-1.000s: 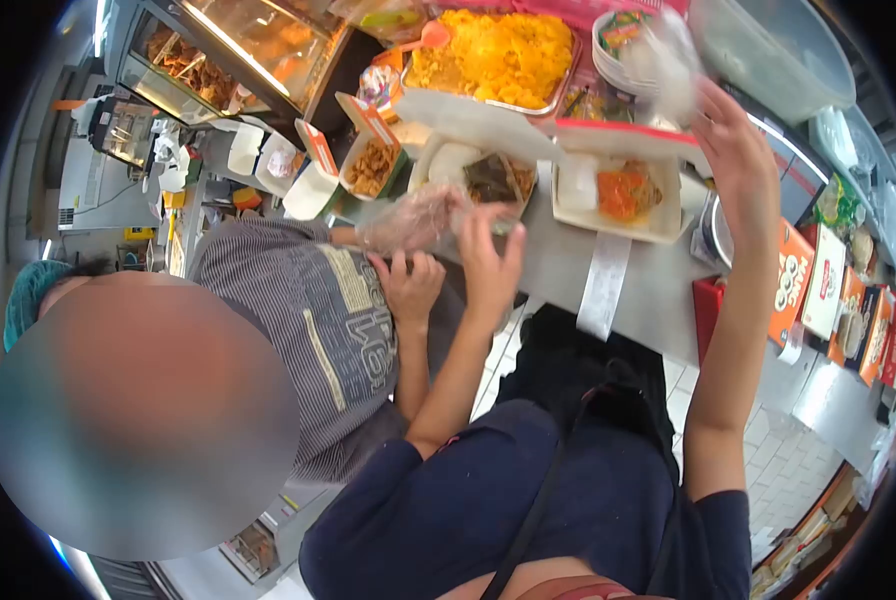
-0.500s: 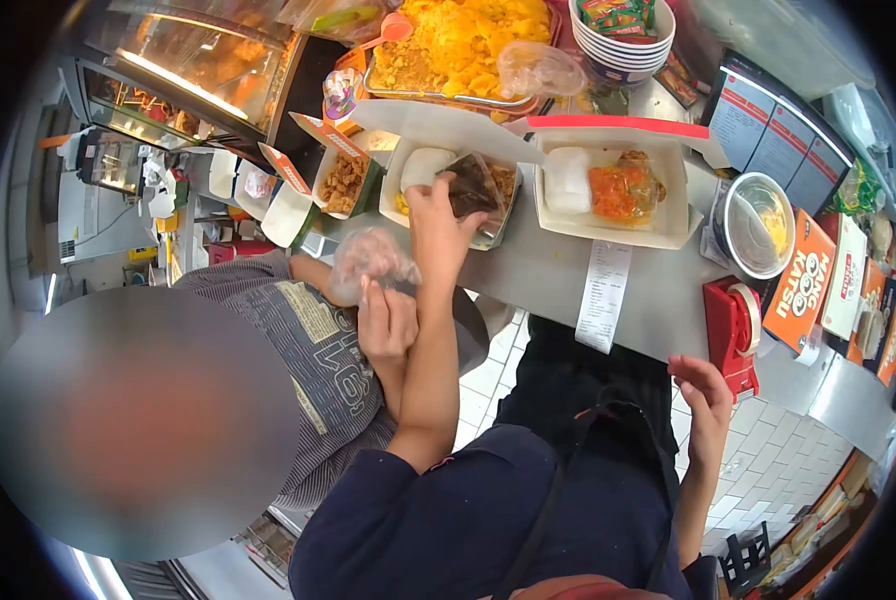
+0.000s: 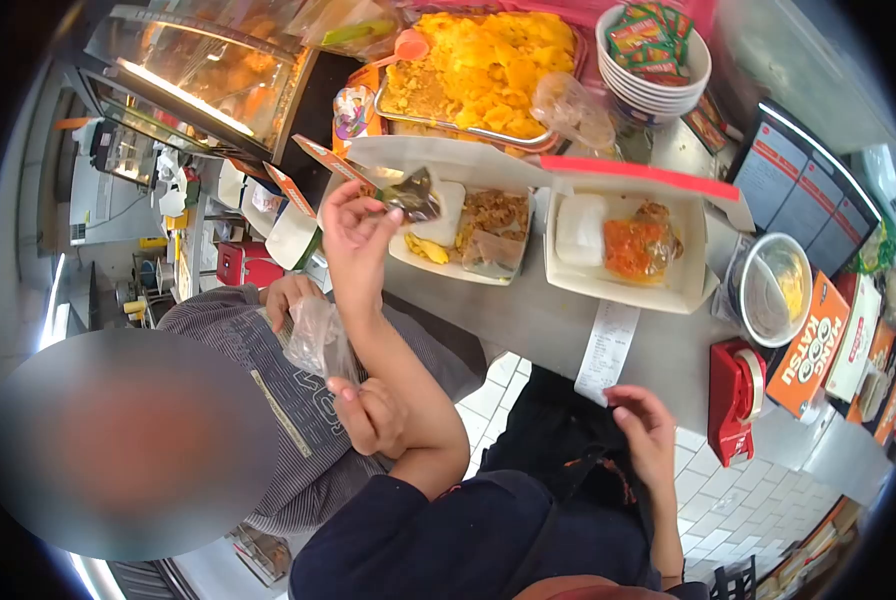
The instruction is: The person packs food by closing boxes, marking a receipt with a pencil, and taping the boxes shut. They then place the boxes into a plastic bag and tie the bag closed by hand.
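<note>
My left hand [image 3: 356, 245] is raised at the left side of an open meal box [image 3: 455, 272], pinching a small clear sachet of dark sauce [image 3: 414, 196]. Inside that box are wrapped white rice [image 3: 446, 215], shredded yellow food, browned meat and another clear sachet [image 3: 492, 253]. My right hand [image 3: 648, 430] is at the counter's front edge, fingers apart and curved, its fingertips right at the lower end of a printed receipt [image 3: 608, 345]. To the right, a second open box [image 3: 628, 290] holds a white rice pack and a red-sauced piece in clear wrap [image 3: 636, 245].
A co-worker at my left holds a clear plastic bag [image 3: 318, 338]. Behind the boxes are a tray of yellow food [image 3: 483, 70] and stacked bowls with sachets [image 3: 658, 85]. A lidded bowl [image 3: 766, 290], red tape dispenser [image 3: 735, 400] and screen [image 3: 803, 185] stand right.
My left hand has lifted the sauce sachet out of the left box and moved left with it. My right hand has come left to the receipt's end. The co-worker's bag has moved lower.
</note>
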Motion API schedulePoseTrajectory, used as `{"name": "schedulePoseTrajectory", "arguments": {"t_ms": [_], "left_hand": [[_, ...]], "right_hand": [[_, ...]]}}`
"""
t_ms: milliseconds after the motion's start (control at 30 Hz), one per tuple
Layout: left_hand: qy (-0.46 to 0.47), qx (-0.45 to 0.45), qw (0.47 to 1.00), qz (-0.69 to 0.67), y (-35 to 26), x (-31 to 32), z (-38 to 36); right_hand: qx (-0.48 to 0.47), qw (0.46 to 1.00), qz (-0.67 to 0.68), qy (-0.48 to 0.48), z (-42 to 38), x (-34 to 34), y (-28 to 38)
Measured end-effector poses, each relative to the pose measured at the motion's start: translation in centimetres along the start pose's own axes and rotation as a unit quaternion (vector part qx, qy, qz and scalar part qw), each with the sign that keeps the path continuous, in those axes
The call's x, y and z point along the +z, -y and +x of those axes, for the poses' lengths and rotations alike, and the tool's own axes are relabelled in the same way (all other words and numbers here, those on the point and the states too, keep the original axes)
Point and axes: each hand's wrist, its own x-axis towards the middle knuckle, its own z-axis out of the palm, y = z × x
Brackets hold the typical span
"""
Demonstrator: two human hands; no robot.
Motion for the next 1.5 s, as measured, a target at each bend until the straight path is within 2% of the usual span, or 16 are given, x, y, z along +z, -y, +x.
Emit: {"name": "schedulePoseTrajectory", "arguments": {"t_ms": [100,167,267,333,433,500,567,700,767,800,867,1033,1200,1300,1433,1500], "left_hand": [[0.035,-0.056,0.98,0.189,0.8,-1.3,-0.5],[-0.008,0.009,0.973,0.232,2.6,-1.7,-1.2],[0.085,-0.027,0.922,0.377,3.2,0.3,-3.9],[0.156,-0.039,0.809,0.565,3.2,2.3,-5.2],[0.16,-0.065,0.893,0.416,4.5,1.7,-4.8],[0.138,-0.06,0.902,0.405,4.5,0.6,-4.1],[-0.043,0.077,0.899,0.429,4.6,-0.3,-2.9],[-0.071,0.15,0.896,0.413,6.6,-2.3,0.0],[-0.002,0.03,0.992,0.12,9.0,-2.2,1.5],[0.01,0.013,0.997,0.08,9.7,-2.1,1.7],[0.013,-0.023,0.998,0.062,9.3,-2.4,1.9],[0.072,-0.091,0.982,0.149,9.0,-3.5,0.1],[0.099,-0.189,0.977,0.001,9.2,-3.6,-4.3],[0.124,-0.226,0.966,0.013,8.3,-1.3,-5.7],[0.13,-0.237,0.963,-0.018,7.8,1.3,-7.6],[0.05,-0.121,0.991,0.027,7.1,2.3,-8.6]], "right_hand": [[0.011,0.997,-0.047,0.061,2.5,1.1,-1.1],[-0.097,0.961,-0.249,0.073,4.9,2.0,-0.7],[-0.132,0.962,-0.236,0.035,8.9,3.8,0.3],[-0.148,0.943,-0.297,-0.024,10.8,4.2,0.3],[-0.181,0.943,-0.257,-0.107,10.5,4.7,0.4],[-0.205,0.932,-0.267,-0.138,9.6,5.3,-0.1],[-0.128,0.95,-0.281,-0.052,8.4,6.8,0.8],[-0.094,0.96,-0.262,0.031,10.6,10.6,1.9],[-0.155,0.951,-0.267,-0.006,13.5,11.8,2.6],[-0.209,0.913,-0.349,-0.032,15.2,11.8,2.2],[-0.248,0.864,-0.435,-0.052,16.5,11.8,1.9],[-0.225,0.874,-0.427,-0.053,12.4,11.4,-0.9],[-0.087,0.915,-0.394,-0.007,6.6,8.7,-1.4],[-0.075,0.9,-0.423,-0.077,4.5,7.9,-1.9],[-0.038,0.952,-0.278,-0.118,4.8,3.6,-2.1],[-0.034,0.961,-0.23,-0.151,3.7,2.0,-0.9]]}}
